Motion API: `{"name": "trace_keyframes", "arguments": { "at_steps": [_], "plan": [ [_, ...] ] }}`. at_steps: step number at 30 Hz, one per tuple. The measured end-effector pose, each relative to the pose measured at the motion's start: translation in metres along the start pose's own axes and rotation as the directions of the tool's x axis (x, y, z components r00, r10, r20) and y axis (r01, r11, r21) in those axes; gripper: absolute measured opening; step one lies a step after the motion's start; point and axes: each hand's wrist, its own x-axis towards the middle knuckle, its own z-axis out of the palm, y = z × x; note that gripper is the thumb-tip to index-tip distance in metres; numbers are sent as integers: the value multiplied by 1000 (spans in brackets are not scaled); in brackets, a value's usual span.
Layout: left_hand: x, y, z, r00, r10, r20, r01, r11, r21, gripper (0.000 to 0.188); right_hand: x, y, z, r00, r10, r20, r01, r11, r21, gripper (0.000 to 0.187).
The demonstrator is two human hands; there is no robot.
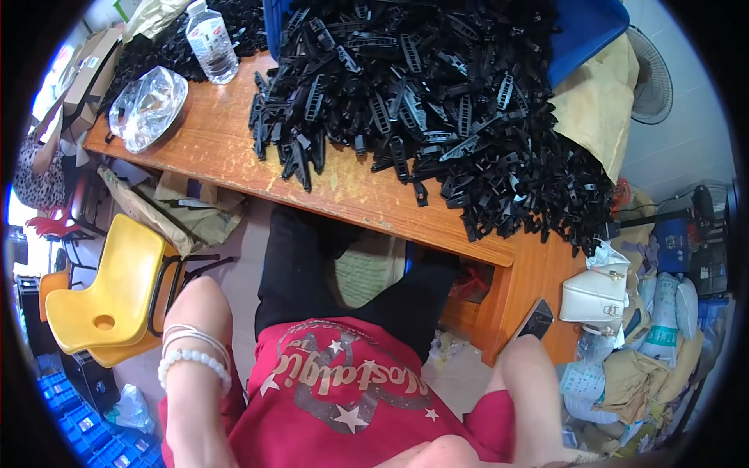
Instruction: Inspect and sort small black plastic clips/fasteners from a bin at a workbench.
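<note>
Both my arms are bent, and no fingers show. My left arm [197, 398] wears a white beaded bracelet [195, 370] and thin pale bands. My right arm [534, 386] is beside a dark phone [535, 320] lying on the table's right part. Both forearms run down out of the lower edge, where my hands are hidden. A rounded patch of skin [449, 452] shows at the lower middle; I cannot tell which part it is. Before me, a large heap of small black plastic parts [406, 101] covers much of the wooden table [351, 191].
A clear bottle [212, 43] and a crumpled clear plastic bag [150, 109] stand at the table's left. A blue bin [589, 35] is behind the heap. At left is a yellow chair [109, 288]; at right, a white handbag [594, 296], bags and a fan [651, 74].
</note>
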Motion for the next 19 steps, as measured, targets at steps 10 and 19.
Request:
{"name": "trace_keyframes", "arguments": {
  "at_steps": [10,19],
  "plan": [
    [-90,-75,-21,915,-403,36,300,736,606,37,-119,-25,-184,797,446,-408,-159,-495,-854,54],
    [-63,-91,2,520,-804,289,747,264,-610,36,-165,-50,-228,535,335,-776,-299,-784,-544,83]
  ]
}}
